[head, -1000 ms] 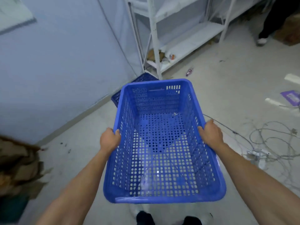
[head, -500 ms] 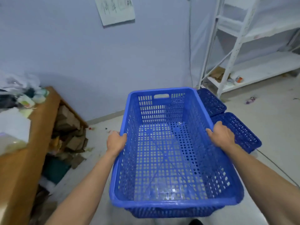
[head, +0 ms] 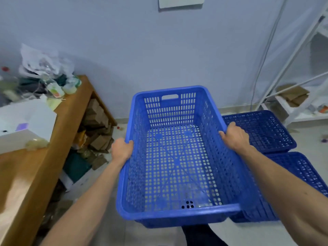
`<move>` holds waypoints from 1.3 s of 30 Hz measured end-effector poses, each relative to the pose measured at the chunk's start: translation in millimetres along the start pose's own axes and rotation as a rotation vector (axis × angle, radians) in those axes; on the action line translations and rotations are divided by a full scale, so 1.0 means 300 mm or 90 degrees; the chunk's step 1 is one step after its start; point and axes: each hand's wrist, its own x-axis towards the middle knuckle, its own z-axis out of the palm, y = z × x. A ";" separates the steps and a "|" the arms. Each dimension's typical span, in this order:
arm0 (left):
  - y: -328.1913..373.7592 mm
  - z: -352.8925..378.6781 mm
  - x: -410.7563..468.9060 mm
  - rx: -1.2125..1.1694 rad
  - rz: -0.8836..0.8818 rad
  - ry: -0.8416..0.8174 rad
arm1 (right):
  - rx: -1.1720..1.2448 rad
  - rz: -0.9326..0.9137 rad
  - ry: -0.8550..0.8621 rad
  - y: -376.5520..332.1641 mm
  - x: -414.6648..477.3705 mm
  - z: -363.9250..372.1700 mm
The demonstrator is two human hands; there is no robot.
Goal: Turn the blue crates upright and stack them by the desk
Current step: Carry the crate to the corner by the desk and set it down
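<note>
Risk of a knock: the crate (head: 177, 157) is hanging between the desk (head: 53, 148) on its left and two overturned crates on the floor to its right, so a careless swing while lowering could be clipping the desk's edge or the far overturned crate (head: 262, 130).
Risk of a tilt: both grips are sitting near the middle of the long rims, not at the handle slot in the far wall; uneven lowering could be tipping one end down first.
Risk underfoot: boxes and scraps (head: 95, 132) are piling out from under the desk's near edge, so the crate may be landing crooked if set too close to them.
Left hand (head: 121, 150): curling tightly over the crate's left rim, fingers pressed together and hooking inside, thumb outside.
Right hand (head: 234, 137): clamping the right rim the same way, fingers folded over the top.
Crate: being held upright in the air, open side up, empty, just beside the desk.
Remaining crates: the near overturned crate (head: 301, 176) is lying bottom-up on the floor, touching or almost touching its neighbour; judging by this, turning and stacking is at an early stage.
</note>
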 end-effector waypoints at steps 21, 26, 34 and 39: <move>0.210 0.303 0.884 0.099 -0.176 -0.096 | -0.016 0.072 -0.192 -0.411 1.116 0.316; 0.184 0.424 1.101 0.081 -0.185 -0.109 | -0.024 0.107 -0.233 -0.498 1.312 0.444; 0.132 0.639 1.360 0.064 -0.231 -0.174 | -0.084 0.104 -0.262 -0.539 1.551 0.693; 0.056 0.867 1.478 0.043 -0.308 -0.154 | -0.104 0.032 -0.245 -0.565 1.736 0.938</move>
